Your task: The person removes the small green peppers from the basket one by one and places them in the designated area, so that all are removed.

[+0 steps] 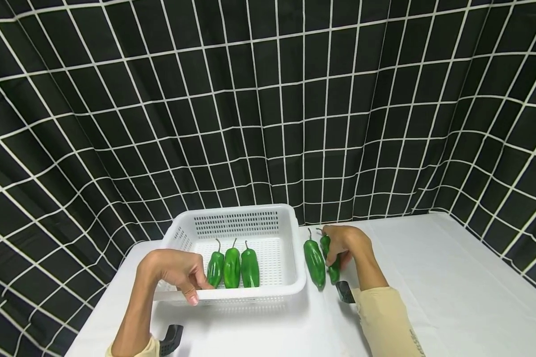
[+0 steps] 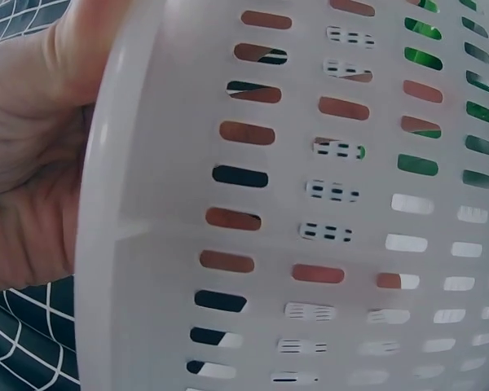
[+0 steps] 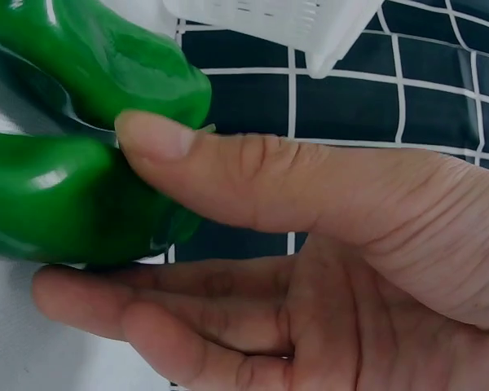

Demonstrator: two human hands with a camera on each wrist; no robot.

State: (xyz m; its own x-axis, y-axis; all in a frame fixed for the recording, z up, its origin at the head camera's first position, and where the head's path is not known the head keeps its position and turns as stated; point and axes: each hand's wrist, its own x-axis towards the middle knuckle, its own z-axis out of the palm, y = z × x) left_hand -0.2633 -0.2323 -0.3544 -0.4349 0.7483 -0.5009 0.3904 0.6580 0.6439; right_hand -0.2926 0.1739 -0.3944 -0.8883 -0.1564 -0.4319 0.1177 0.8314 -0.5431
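My left hand (image 1: 171, 267) grips the near left rim of a white perforated plastic basket (image 1: 274, 291), thumb outside and fingers over the inner side. Inside the basket three green peppers, a left one (image 1: 215, 270), a middle one (image 1: 232, 268) and a right one (image 1: 250, 267), lie side by side, stems pointing away. To the right of the basket, my right hand (image 1: 346, 240) pinches a green pepper (image 3: 57, 199) between thumb and fingers; it lies on the table, partly hidden by the hand. Just left of it rests another green pepper (image 1: 314, 263).
A white cloth covers the table (image 1: 451, 287). Behind and at both sides hangs a black curtain (image 1: 268, 119) with a white grid. Black wrist devices show at the left sleeve (image 1: 145, 349) and the right sleeve (image 1: 386, 317).
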